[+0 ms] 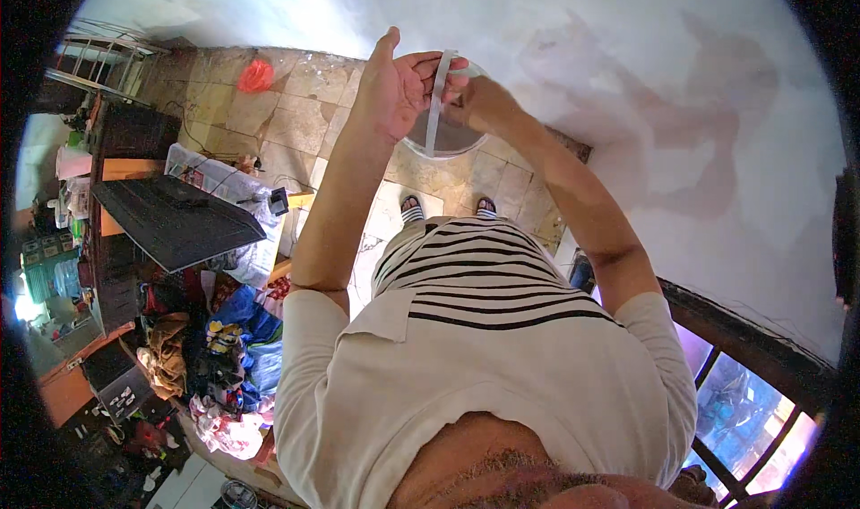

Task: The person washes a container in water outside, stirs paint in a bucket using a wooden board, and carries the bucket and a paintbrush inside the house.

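Observation:
Both my arms are raised in front of a white wall (645, 70). My left hand (394, 83) and my right hand (479, 104) meet at a round, see-through lid-like disc (448, 140) held up before the wall. A narrow white strip (436, 106) runs down across the disc between the two hands. My left fingers pinch the top of the strip and the disc's rim. My right hand grips the rim on the other side. Whether the strip is fixed to the disc I cannot tell.
Far below lie a tiled floor (300, 115) and my feet in striped sandals (412, 210). At the left are a dark flat screen (175, 218), a red bag (255, 76) and a heap of clothes (224, 348). A barred window (743, 392) is at lower right.

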Motion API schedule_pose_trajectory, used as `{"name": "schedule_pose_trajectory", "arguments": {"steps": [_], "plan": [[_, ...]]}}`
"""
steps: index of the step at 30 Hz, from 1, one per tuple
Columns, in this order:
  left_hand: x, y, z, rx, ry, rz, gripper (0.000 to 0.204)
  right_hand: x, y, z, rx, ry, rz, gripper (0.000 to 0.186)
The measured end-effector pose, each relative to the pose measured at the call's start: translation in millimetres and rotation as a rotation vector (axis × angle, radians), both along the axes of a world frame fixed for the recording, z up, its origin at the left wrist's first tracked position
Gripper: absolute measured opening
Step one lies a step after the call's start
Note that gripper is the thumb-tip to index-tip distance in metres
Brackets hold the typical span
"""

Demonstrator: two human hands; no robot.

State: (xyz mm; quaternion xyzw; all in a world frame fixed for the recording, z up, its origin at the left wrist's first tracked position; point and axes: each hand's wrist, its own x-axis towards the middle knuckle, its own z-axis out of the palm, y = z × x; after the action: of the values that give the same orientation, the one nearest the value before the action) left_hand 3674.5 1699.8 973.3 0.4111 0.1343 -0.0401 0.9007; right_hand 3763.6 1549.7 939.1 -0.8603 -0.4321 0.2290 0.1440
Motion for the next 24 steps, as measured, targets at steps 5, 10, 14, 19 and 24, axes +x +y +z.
{"name": "schedule_pose_trajectory", "arguments": {"steps": [5,10,14,19,24], "plan": [[-5.3,-5.7,10.2,-0.012,0.032,-0.01,0.081,-6.2,18.0,-57.1,0.149,-0.105,0.07,0.034],[-12.3,-2.3,3.0,-0.047,0.042,0.003,0.082,11.7,7.6,-85.3,0.38,-0.162,0.139,0.035],[-19.1,6.1,-2.1,-0.029,0.011,0.044,0.082,19.6,-17.9,-17.5,0.245,0.097,-0.067,0.033],[-17.6,11.6,1.3,-0.054,-0.001,0.068,0.082,19.2,-47.8,52.6,0.422,0.347,-0.251,0.029],[-14.5,26.5,13.5,-0.05,-0.018,0.064,0.08,23.5,-58.7,72.6,0.528,0.386,-0.358,0.036]]}}
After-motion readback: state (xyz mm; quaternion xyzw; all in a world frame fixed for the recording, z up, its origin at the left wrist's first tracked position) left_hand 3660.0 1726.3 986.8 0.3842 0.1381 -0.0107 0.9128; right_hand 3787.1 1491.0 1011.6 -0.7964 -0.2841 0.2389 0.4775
